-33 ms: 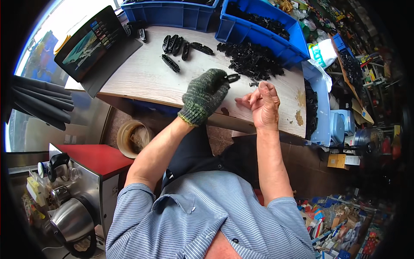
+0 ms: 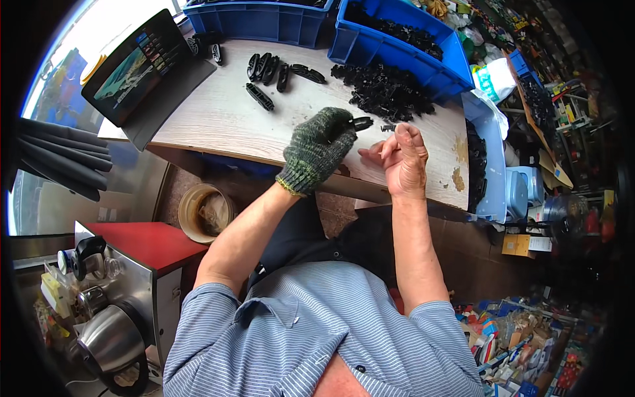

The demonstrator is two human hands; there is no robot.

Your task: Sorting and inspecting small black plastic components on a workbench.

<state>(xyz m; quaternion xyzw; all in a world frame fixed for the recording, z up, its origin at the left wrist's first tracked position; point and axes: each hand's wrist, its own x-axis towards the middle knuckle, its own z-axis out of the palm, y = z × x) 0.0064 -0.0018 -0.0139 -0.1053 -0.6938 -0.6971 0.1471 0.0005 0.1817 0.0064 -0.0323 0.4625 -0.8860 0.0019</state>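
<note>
My left hand (image 2: 316,149), in a dark green knitted glove, is closed around a black oblong plastic piece (image 2: 362,124) whose end sticks out past the fingertips toward the right. My bare right hand (image 2: 405,162) is raised just right of it, with thumb and forefinger pinched together. At that pinch shows a small black toothed plastic part (image 2: 388,128); its other end is hidden by the fingers. Beyond both hands lies a heap of small black plastic parts (image 2: 387,92). Several black oblong pieces (image 2: 264,68) lie farther left, one of them (image 2: 259,96) nearer to me.
Two blue crates (image 2: 403,49) (image 2: 258,25) stand along the table's far side. A tablet (image 2: 137,69) leans at the left. Light blue bins (image 2: 493,192) adjoin the table's right edge. Below at left are a bucket (image 2: 205,213) and a red-topped cabinet (image 2: 142,243) with a kettle (image 2: 112,341).
My left hand has shifted slightly to the right, bringing the oblong piece a little closer to my right hand. The right hand keeps its pinch, almost still.
</note>
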